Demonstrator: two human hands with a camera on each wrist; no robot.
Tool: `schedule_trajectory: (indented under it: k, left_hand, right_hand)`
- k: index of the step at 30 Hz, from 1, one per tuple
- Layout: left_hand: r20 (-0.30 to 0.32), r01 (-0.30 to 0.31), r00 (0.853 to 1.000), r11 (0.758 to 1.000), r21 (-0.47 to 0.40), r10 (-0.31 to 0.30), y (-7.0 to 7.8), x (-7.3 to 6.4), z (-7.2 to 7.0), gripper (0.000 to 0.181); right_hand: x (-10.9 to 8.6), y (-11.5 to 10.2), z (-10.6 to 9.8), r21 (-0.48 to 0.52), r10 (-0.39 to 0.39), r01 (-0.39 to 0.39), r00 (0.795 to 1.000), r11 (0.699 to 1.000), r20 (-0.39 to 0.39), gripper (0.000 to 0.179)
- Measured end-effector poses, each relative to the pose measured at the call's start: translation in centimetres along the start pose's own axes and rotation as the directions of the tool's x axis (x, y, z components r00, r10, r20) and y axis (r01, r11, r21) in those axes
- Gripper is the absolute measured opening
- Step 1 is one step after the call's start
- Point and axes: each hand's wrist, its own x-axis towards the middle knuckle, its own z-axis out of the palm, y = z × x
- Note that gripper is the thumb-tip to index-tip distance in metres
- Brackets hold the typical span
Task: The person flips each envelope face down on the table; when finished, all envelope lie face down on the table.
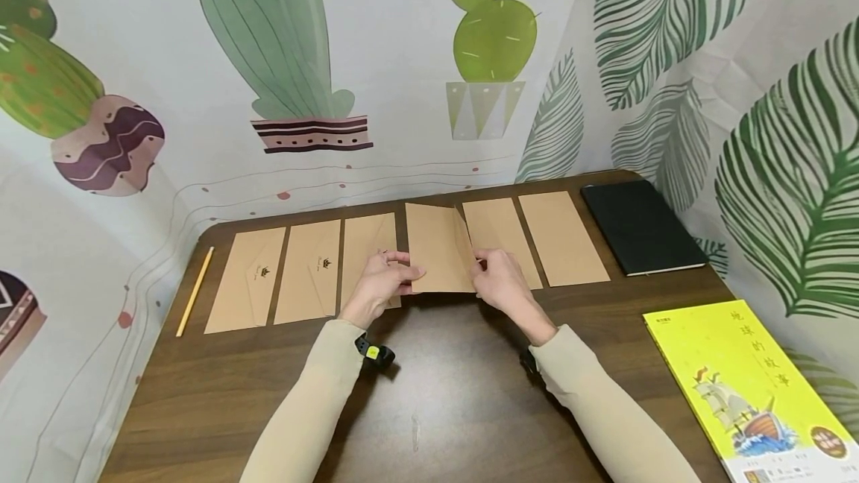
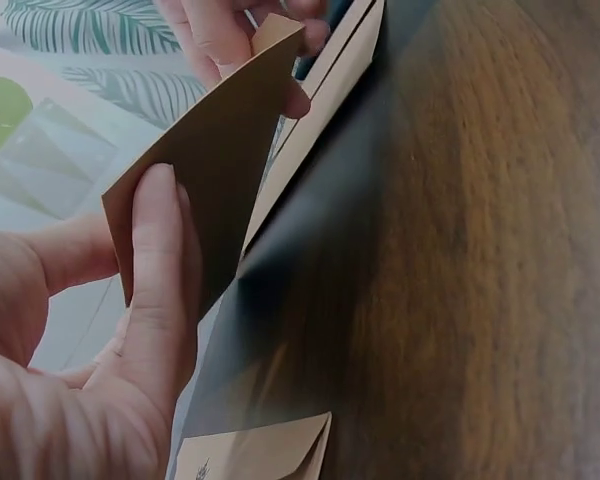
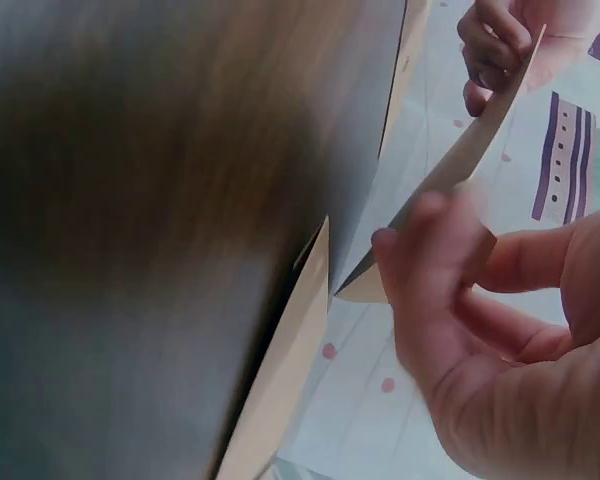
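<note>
A brown paper envelope (image 1: 436,252) is raised off the table, its plain side facing the head camera and a flap standing out along its right edge. My left hand (image 1: 382,282) pinches the lower left edge, thumb in front and fingers behind, as the left wrist view shows on the envelope (image 2: 215,170). At the opposite edge, by the flap, my right hand (image 1: 499,278) holds the envelope between thumb and fingers. In the right wrist view the right thumb is blurred and partly covers the envelope (image 3: 470,150).
More brown envelopes lie in a row: one with a crown print (image 1: 244,282) at far left, a plain one (image 1: 564,237) at right. A pencil (image 1: 195,293) lies at the left edge. A black notebook (image 1: 640,226) and yellow book (image 1: 745,386) lie right. A patterned curtain (image 1: 403,58) hangs behind.
</note>
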Motion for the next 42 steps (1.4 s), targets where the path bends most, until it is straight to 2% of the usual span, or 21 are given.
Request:
schedule_trajectory:
  k: [4,7,9,10,12,17,20,23,25,27,29,31,33,34,36,39,42]
  left_hand:
    - [0.002,-0.001,1.000,1.000,0.007,0.001,0.1,-0.1,-0.1,0.046]
    - [-0.002,-0.006,1.000,1.000,0.013,0.006,0.2,-0.2,-0.2,0.046]
    - [0.000,-0.011,1.000,1.000,0.016,0.011,0.2,-0.3,-0.2,0.046]
    - [0.001,-0.014,1.000,1.000,0.019,0.014,0.2,-0.3,-0.2,0.046]
    - [0.005,-0.016,1.000,1.000,0.021,0.016,0.1,-0.3,-0.2,0.047]
    - [0.013,-0.018,1.000,1.000,0.022,0.018,0.0,-0.3,-0.2,0.048]
    - [0.004,-0.022,1.000,0.999,0.027,0.021,0.0,-0.3,-0.2,0.049]
    - [-0.015,-0.028,0.999,0.998,0.050,0.029,0.0,-0.3,0.1,0.050]
    - [-0.042,-0.043,0.998,0.996,0.081,0.047,0.1,-0.4,0.4,0.050]
    - [-0.107,-0.074,0.990,0.987,0.140,0.089,0.3,-0.6,0.9,0.047]
    - [-0.187,-0.120,0.969,0.967,0.226,0.164,0.5,-0.9,1.5,0.041]
    - [-0.257,-0.168,0.931,0.931,0.323,0.258,0.9,-1.3,2.1,0.033]
    - [-0.290,-0.204,0.895,0.888,0.411,0.340,1.2,-1.8,2.6,0.027]
    - [-0.284,-0.229,0.881,0.867,0.443,0.378,1.4,-2.0,2.9,0.025]
    - [-0.257,-0.265,0.870,0.838,0.476,0.421,1.8,-2.5,3.5,0.021]
    - [-0.198,-0.299,0.875,0.815,0.496,0.442,2.1,-3.0,4.3,0.020]
    - [-0.144,-0.322,0.886,0.809,0.491,0.440,2.2,-3.2,4.7,0.022]
  right_hand:
    - [0.0,-0.4,0.3,0.034,0.021,-0.020,0.999,0.999,-0.039,0.038]
    - [0.2,-0.3,0.6,0.160,0.070,-0.062,0.996,0.985,-0.047,0.038]
    - [0.4,-0.3,0.7,0.254,0.114,-0.099,0.993,0.962,-0.042,0.039]
    - [0.4,-0.2,0.7,0.297,0.138,-0.123,0.990,0.947,-0.030,0.040]
    - [0.6,-0.2,0.8,0.402,0.183,-0.178,0.983,0.898,0.027,0.045]
    - [0.9,0.2,0.9,0.602,0.230,-0.288,0.958,0.745,0.174,0.055]
    - [1.0,0.3,0.9,0.647,0.229,-0.294,0.956,0.703,0.185,0.053]
    - [1.0,0.1,0.8,0.666,0.228,-0.277,0.960,0.692,0.162,0.046]
    - [0.9,-0.1,0.7,0.669,0.222,-0.257,0.965,0.698,0.139,0.040]
    - [0.7,-0.4,0.6,0.659,0.221,-0.238,0.969,0.713,0.111,0.034]
    - [0.6,-0.7,0.4,0.644,0.219,-0.220,0.972,0.733,0.083,0.027]
    - [0.5,-1.0,0.4,0.628,0.213,-0.203,0.975,0.751,0.060,0.021]
    - [0.4,-1.3,0.3,0.621,0.205,-0.187,0.978,0.761,0.043,0.018]
    - [0.4,-1.4,0.3,0.619,0.202,-0.180,0.979,0.765,0.035,0.017]
    - [0.2,-1.8,0.2,0.617,0.194,-0.166,0.981,0.769,0.022,0.016]
    - [0.0,-2.5,0.1,0.608,0.186,-0.148,0.983,0.780,0.001,0.014]
    - [-0.2,-3.1,0.2,0.589,0.154,-0.118,0.988,0.799,-0.011,0.013]
